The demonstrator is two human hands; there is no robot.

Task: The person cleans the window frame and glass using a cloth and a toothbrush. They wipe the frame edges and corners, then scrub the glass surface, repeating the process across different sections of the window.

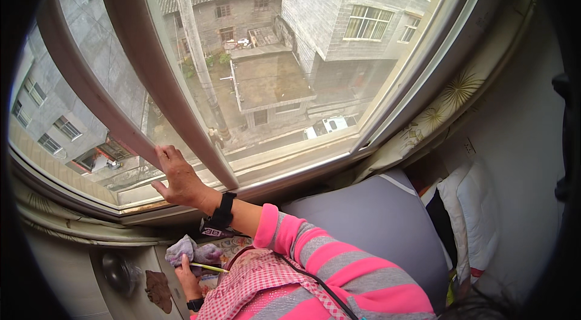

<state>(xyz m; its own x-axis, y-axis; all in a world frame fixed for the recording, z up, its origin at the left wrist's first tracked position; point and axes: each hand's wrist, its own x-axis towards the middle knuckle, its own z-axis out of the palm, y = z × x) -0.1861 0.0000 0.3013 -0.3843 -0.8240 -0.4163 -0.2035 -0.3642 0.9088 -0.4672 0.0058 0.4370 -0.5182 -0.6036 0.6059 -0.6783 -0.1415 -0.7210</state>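
My right hand (184, 181) is at the lower end of a brown sliding-window stile (104, 88), its fingers and thumb set around the frame. A black band (223, 211) circles that wrist. Lower down, my left hand (187, 274) holds a crumpled grey-and-purple cloth (193, 252). A thin yellow-green stick (209, 268) lies by its fingers, and its far end meets my red checked apron (258, 270). Between the two hands a patterned surface is partly covered by the cloth and apron. A second brown stile (168, 88) stands right of my right hand.
A grey padded surface (363, 215) lies below the window at right, beside white bedding (472, 215). Patterned curtains (435, 113) hang at the window's side. At lower left, a black rounded object (115, 272) and a brown cloth (159, 290) rest on a ledge. Buildings and a white vehicle (331, 126) show outside.
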